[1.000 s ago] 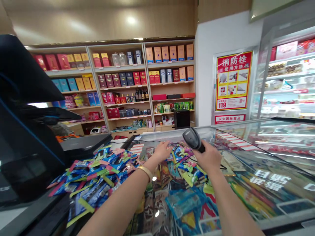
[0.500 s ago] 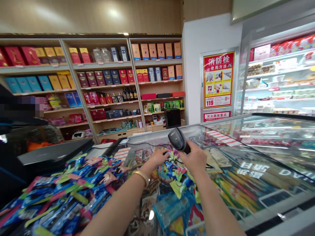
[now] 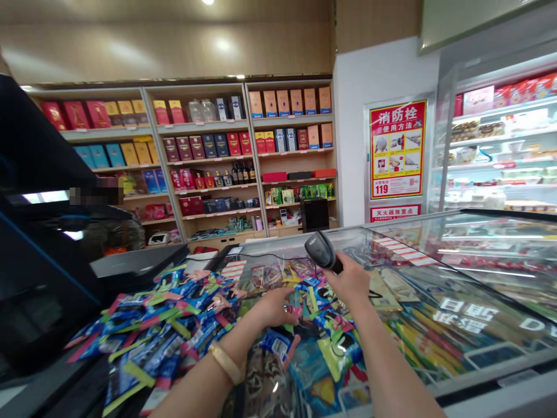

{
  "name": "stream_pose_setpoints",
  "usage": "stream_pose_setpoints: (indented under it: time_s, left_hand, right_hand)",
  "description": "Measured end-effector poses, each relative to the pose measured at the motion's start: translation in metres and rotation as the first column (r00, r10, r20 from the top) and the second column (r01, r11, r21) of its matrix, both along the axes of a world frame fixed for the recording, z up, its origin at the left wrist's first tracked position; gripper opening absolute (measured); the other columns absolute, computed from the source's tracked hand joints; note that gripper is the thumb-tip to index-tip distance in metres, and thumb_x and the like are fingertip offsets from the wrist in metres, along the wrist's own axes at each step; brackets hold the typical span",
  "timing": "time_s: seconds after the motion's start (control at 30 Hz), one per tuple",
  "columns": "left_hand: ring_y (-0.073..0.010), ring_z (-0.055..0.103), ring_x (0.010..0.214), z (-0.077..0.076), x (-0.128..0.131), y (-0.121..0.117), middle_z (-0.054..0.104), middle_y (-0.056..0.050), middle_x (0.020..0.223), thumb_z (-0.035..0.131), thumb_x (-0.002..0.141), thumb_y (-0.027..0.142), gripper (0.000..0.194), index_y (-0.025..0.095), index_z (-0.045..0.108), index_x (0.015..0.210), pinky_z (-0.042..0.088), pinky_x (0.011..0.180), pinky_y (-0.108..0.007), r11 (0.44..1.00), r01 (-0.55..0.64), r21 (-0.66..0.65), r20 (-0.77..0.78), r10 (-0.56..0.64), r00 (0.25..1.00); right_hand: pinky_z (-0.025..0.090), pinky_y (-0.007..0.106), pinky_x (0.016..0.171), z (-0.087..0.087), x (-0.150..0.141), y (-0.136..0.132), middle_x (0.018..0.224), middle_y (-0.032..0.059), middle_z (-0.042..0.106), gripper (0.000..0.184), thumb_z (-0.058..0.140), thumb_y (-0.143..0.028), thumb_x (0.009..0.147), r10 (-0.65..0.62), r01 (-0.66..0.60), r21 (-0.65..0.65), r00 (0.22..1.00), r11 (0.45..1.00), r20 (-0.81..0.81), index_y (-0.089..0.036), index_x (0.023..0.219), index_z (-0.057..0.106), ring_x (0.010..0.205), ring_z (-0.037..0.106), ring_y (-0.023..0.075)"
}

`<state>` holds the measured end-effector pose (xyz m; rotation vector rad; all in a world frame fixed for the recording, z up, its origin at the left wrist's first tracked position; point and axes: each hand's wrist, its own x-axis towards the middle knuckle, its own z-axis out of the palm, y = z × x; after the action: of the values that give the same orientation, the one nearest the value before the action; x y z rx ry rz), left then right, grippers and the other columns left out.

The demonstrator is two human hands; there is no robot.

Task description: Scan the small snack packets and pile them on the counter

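My right hand (image 3: 350, 281) grips the handle of a black barcode scanner (image 3: 322, 251), held above the glass with its head tilted to the left. My left hand (image 3: 275, 306), a bracelet on its wrist, has its fingers curled round a small packet with a pink part (image 3: 294, 314) showing at the fingertips. Just below that hand is a blue packet (image 3: 277, 341) with a pink strip. Between the hands, a loose group of blue, green and pink packets (image 3: 324, 296) lies on the glass lid. A larger heap of similar packets (image 3: 167, 325) spreads to the left.
The glass-topped freezer (image 3: 435, 278) extends to the right, bagged goods beneath it. A cable (image 3: 265, 256) runs across the far side of the glass. Dark counter equipment (image 3: 39, 278) stands at the left, with a person (image 3: 115, 232) behind it. Shelves of boxes (image 3: 209, 148) line the back.
The view has shifted, so the surroundings sit lower and further right. My left hand has drawn back toward me from the packets near the scanner. The scanner stays in my right hand.
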<state>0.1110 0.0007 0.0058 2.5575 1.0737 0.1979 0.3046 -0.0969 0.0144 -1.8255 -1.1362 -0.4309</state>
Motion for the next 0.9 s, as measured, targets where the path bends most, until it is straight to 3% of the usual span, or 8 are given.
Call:
stream_pose_setpoints:
  time_s: [0.13, 0.23, 0.33, 0.47, 0.57, 0.63, 0.77, 0.9]
  left_hand:
    - [-0.0302, 0.067, 0.100, -0.006, -0.012, -0.009, 0.073, -0.010, 0.106, 0.082, 0.052, 0.032, 0.056, 0.018, 0.073, 0.105, 0.050, 0.089, -0.034, 0.996, -0.068, 0.060, 0.011, 0.068, 0.998]
    - [-0.0297, 0.068, 0.090, -0.012, -0.016, -0.012, 0.073, -0.010, 0.091, 0.078, 0.059, 0.034, 0.035, 0.016, 0.075, 0.089, 0.051, 0.083, -0.037, 0.992, -0.107, 0.068, 0.183, 0.093, 0.979]
    - [-0.0273, 0.067, 0.087, -0.011, -0.021, -0.013, 0.073, -0.010, 0.089, 0.078, 0.062, 0.039, 0.039, 0.015, 0.073, 0.092, 0.052, 0.080, -0.037, 0.972, -0.112, -0.206, 0.501, 0.202, 0.841]
    - [-0.0224, 0.067, 0.093, 0.007, -0.037, -0.018, 0.072, -0.008, 0.104, 0.076, 0.069, 0.043, 0.046, 0.019, 0.068, 0.106, 0.055, 0.079, -0.035, 0.764, 0.197, -0.615, 0.735, 0.464, 0.495]
    - [-0.0224, 0.068, 0.097, 0.022, -0.052, -0.025, 0.071, -0.009, 0.109, 0.065, 0.079, 0.041, 0.040, 0.020, 0.064, 0.113, 0.056, 0.082, -0.041, 0.555, 0.443, -0.704, 0.707, 0.611, 0.357]
    - [-0.0234, 0.067, 0.103, 0.027, -0.059, -0.030, 0.070, -0.010, 0.114, 0.056, 0.084, 0.040, 0.041, 0.019, 0.061, 0.118, 0.055, 0.086, -0.042, 0.491, 0.545, -0.680, 0.703, 0.647, 0.295]
    - [-0.0233, 0.064, 0.111, 0.023, -0.067, -0.034, 0.068, -0.012, 0.119, 0.056, 0.083, 0.041, 0.050, 0.017, 0.055, 0.127, 0.053, 0.094, -0.040, 0.574, 0.567, -0.591, 0.755, 0.642, 0.137]
    - [-0.0216, 0.063, 0.114, 0.015, -0.071, -0.031, 0.069, -0.009, 0.116, 0.074, 0.069, 0.024, 0.068, 0.020, 0.049, 0.132, 0.047, 0.102, -0.036, 0.733, 0.441, -0.517, 0.841, 0.530, 0.106]
  right_hand:
    - [0.039, 0.028, 0.066, -0.003, 0.000, 0.000, 0.094, 0.0051, 0.073, 0.033, 0.062, -0.038, 0.077, 0.025, -0.026, 0.008, 0.999, 1.000, 0.046, -0.026, 0.107, 0.068, 0.085, 0.067, 0.0233]
    - [0.041, 0.028, 0.066, -0.005, -0.001, 0.001, 0.095, 0.0049, 0.073, 0.034, 0.062, -0.037, 0.077, 0.036, -0.037, 0.014, 0.996, 0.999, 0.081, -0.026, 0.108, 0.067, 0.084, 0.067, 0.0230]
    - [0.042, 0.028, 0.066, -0.006, 0.000, 0.002, 0.095, 0.0052, 0.074, 0.034, 0.062, -0.037, 0.077, 0.038, -0.040, 0.028, 0.995, 0.999, 0.090, -0.025, 0.108, 0.068, 0.084, 0.067, 0.0232]
    - [0.044, 0.029, 0.065, -0.008, 0.000, 0.004, 0.091, 0.0058, 0.074, 0.034, 0.061, -0.037, 0.076, 0.042, -0.047, 0.047, 0.994, 0.998, 0.098, -0.024, 0.106, 0.069, 0.082, 0.068, 0.0237]
    - [0.046, 0.030, 0.066, -0.009, 0.000, 0.004, 0.092, 0.0068, 0.074, 0.035, 0.061, -0.038, 0.074, 0.069, -0.077, 0.076, 0.992, 0.994, 0.107, -0.024, 0.104, 0.070, 0.083, 0.068, 0.0253]
    - [0.048, 0.031, 0.068, -0.009, -0.001, 0.004, 0.092, 0.0072, 0.074, 0.035, 0.061, -0.038, 0.072, 0.121, -0.136, 0.111, 0.984, 0.985, 0.131, -0.023, 0.102, 0.070, 0.084, 0.069, 0.0260]
    - [0.052, 0.034, 0.075, -0.007, -0.006, 0.003, 0.096, 0.0089, 0.074, 0.037, 0.059, -0.035, 0.069, 0.284, -0.323, 0.173, 0.935, 0.931, 0.214, -0.020, 0.101, 0.070, 0.089, 0.069, 0.0259]
    - [0.053, 0.035, 0.077, -0.003, -0.017, 0.000, 0.093, 0.0091, 0.074, 0.034, 0.058, -0.031, 0.068, 0.411, -0.461, 0.156, 0.871, 0.874, 0.269, -0.020, 0.098, 0.070, 0.087, 0.069, 0.0252]
